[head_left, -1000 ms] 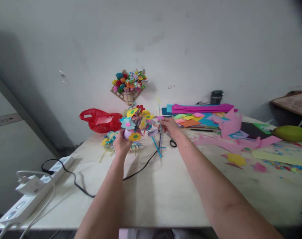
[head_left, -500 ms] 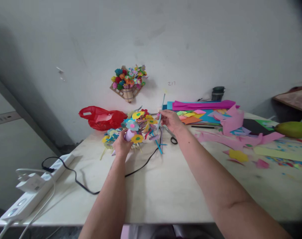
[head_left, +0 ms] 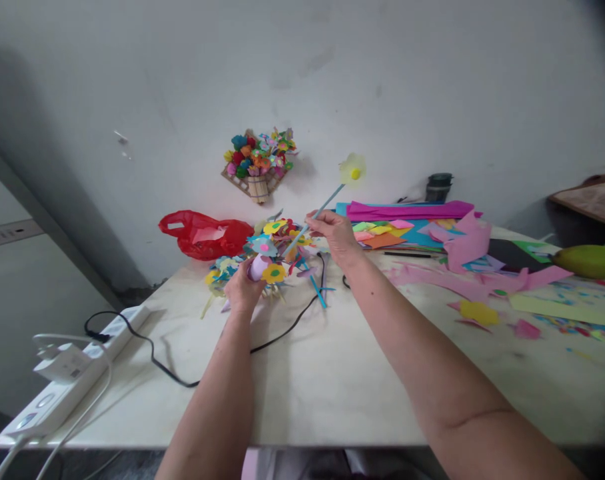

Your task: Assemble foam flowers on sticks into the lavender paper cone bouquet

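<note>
My left hand [head_left: 243, 288] is closed around a small light-purple paper cup [head_left: 258, 268] that holds several paper flowers. A yellow flower with a green middle [head_left: 274, 273] and a blue flower with a pink middle [head_left: 264, 247] show at the cup. Between the fingertips of my right hand [head_left: 335, 233] is the blue stem of a pale yellow paper flower [head_left: 353, 171]. The stem slants, blossom up to the right, its lower end at the blossoms over the cup. More paper flowers [head_left: 225, 268] lie behind my left hand.
A red plastic bag [head_left: 210, 237] lies behind the flowers. Coloured paper sheets [head_left: 407, 212] and pink scraps [head_left: 447, 277] cover the right side. A power strip [head_left: 87, 373] runs along the left edge, its black cable [head_left: 292, 330] crossing the table. A flower basket [head_left: 258, 189] hangs on the wall.
My right hand has shifted slightly left, towards the cup. The blue stem has tilted from nearly upright to slanting, and its pale yellow blossom now shows. My left hand stays in place.
</note>
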{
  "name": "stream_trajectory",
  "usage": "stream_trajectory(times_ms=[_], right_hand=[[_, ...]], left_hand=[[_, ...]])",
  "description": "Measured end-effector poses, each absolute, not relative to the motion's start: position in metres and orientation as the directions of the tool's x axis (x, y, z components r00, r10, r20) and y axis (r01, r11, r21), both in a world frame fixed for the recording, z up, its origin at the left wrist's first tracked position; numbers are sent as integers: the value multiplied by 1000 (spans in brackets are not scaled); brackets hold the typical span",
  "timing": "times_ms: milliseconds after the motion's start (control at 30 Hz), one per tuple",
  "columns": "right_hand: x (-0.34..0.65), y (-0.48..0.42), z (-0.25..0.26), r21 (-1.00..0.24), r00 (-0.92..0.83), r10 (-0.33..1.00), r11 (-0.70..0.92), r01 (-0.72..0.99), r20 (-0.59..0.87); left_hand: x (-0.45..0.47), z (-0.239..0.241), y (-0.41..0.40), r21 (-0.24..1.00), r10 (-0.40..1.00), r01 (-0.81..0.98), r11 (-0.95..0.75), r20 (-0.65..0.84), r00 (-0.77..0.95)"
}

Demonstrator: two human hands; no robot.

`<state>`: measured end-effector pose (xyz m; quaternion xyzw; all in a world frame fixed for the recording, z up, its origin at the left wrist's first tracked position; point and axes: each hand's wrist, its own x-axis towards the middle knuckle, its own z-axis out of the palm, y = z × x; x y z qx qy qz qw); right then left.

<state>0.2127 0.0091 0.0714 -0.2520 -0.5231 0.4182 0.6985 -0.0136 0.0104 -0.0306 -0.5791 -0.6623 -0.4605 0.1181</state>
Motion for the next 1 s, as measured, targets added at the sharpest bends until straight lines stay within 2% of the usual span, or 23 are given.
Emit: stream_trajectory(times_ms=[200, 367, 767, 1000], right_hand=[[219, 16, 73, -746, 293, 830, 555, -367, 474], [226, 19, 75, -742, 377, 824, 554, -378, 423], [231, 21, 75, -729, 426, 796, 585, -357, 430], [225, 21, 69, -780, 355, 831, 538, -318, 429]], left_hand=[[-17, -29, 12, 492, 648, 865, -95, 690, -322], [-19, -28, 13, 476, 583, 856, -203, 761, -285], [-19, -25, 13, 415, 562, 874, -251, 798, -218], [-19, -26, 13, 435, 543, 854, -285, 808, -231]])
